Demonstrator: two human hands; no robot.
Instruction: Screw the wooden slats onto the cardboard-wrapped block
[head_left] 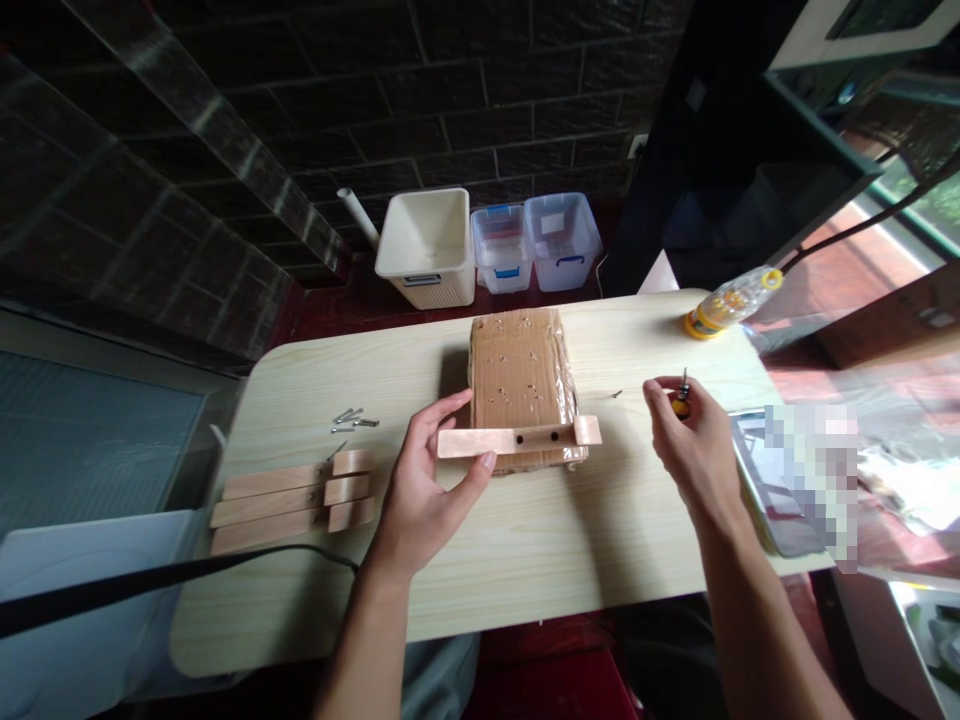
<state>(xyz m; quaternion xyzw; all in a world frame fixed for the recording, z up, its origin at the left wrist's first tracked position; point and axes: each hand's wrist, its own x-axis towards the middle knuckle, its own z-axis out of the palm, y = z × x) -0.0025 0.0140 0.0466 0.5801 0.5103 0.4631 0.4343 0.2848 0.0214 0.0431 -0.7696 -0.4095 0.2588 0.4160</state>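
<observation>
My left hand (431,480) grips the left end of a pale wooden piece (480,441) between thumb and fingers. Two dark holes show along this piece, and a small block sits at its right end. Behind and under it lies a cardboard box (514,360) wrapped in clear tape, with several small holes in its top. My right hand (690,425) is closed around a small screwdriver (681,400) with a yellow and black handle, its tip pointing up. A single screw (616,394) lies on the table between the box and my right hand.
Several similar wooden pieces (274,507) lie at the left, with several loose screws (352,420) behind them. A clear bottle-shaped container (731,303) stands at the back right. A tablet-like device (776,490) is on the right. Beyond the table (525,570) stand plastic bins (427,245).
</observation>
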